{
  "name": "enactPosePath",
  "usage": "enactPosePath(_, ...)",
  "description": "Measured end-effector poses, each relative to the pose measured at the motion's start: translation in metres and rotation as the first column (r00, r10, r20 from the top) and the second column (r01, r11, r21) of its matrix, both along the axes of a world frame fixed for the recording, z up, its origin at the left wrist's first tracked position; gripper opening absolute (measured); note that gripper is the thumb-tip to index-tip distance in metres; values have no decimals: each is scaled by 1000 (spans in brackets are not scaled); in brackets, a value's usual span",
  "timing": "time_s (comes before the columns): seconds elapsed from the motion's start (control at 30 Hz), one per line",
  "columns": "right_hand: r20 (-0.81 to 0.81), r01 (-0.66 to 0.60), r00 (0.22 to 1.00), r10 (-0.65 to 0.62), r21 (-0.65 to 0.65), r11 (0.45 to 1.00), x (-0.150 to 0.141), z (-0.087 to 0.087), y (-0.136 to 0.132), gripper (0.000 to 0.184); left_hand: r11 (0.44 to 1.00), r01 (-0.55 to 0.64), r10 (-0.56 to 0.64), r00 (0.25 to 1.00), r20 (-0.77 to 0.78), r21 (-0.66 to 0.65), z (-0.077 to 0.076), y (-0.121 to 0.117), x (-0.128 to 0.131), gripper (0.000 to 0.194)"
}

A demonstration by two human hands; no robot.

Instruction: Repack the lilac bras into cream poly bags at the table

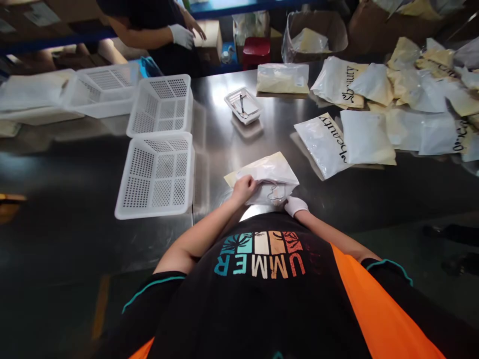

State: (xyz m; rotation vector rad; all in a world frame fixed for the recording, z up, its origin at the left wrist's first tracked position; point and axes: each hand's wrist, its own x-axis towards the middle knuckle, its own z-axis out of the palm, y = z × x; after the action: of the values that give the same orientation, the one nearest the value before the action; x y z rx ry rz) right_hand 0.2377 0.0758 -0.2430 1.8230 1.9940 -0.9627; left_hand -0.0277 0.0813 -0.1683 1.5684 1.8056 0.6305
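Black shirt (247, 309); packet (276, 169) in left hand (244, 189), against right hand (296, 205).

I take this for a packing workroom, in a workshop or a warehouse, going by the broad metal table (219, 132). I see white perforated baskets (164, 172) on the table's left part, and bagged packets (368, 137), some with black lettering, spread over its right. One packet (275, 168) is at its near edge. Beyond its far edge I make out cardboard boxes (211, 44), blue shelving (254, 7) and a co-worker's white-gloved hand (182, 36).
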Motion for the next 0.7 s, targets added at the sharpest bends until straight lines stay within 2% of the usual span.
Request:
enactPosePath(0.13, 52, -33, 998, 30, 60, 998, 7, 8, 1, 71, 990, -136, 130, 973, 189, 19, 25, 32, -5, 33)
enactPosePath(0.23, 110, -84, 991, 71, 121, 989, 0, 6, 13, 76, 981, -185, 193, 923, 333, -54, 35, 44, -4, 31)
enactPosePath(0.33, 147, -134, 982, 116, 120, 984, -11, 3, 27, 79, 963, -211, 265, 851, 454, -167, 38, 47, -3, 31)
enactPosePath(0.43, 101, -178, 981, 165, 139, 974, -17, 3, 32, 78, 940, -263, 339, 784, 520, -216, 39, 48, -5, 33)
enactPosePath(0.6, -75, -364, 922, 380, 167, 916, -11, 9, 20, 73, 890, -321, 455, 671, 585, -324, 39, 53, -14, 36)
enactPosePath(0.7, -129, -398, 900, 416, 145, 906, -12, 15, 15, 66, 873, -325, 488, 626, 608, -365, 39, 56, -17, 34)
